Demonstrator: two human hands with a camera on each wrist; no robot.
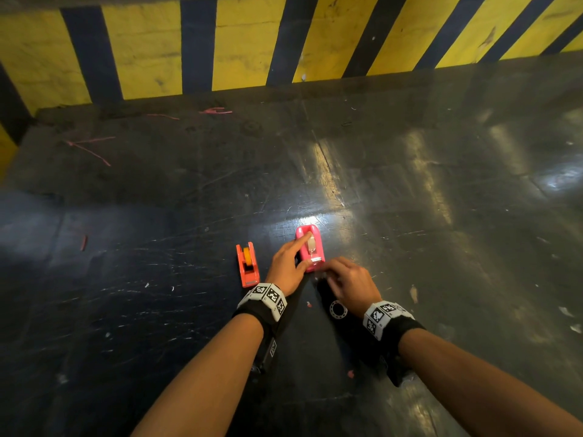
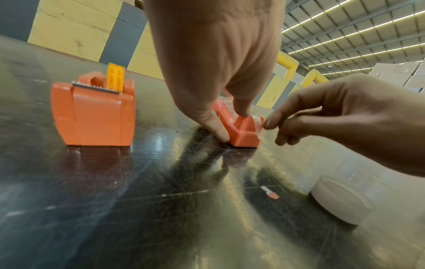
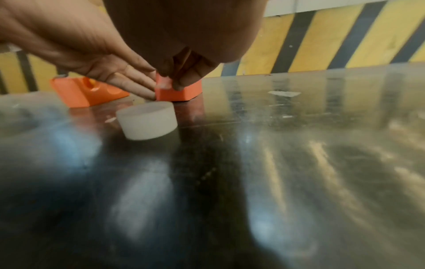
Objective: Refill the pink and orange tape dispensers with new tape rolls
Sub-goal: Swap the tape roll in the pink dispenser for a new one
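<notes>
The pink dispenser stands on the dark tabletop with a clear tape roll seated in it. My left hand holds it steady, index finger on top and thumb against its side. My right hand is at the cutter end, its curled fingers pinching the clear tape end. The orange dispenser stands untouched just left of it, with a yellow tape strip sticking up from it. In the right wrist view the pink dispenser is partly hidden by both hands.
A whitish tape ring lies flat on the table just in front of my right hand, also seen as the ring. Small scraps litter the scratched tabletop. A yellow-and-black striped wall borders the far edge.
</notes>
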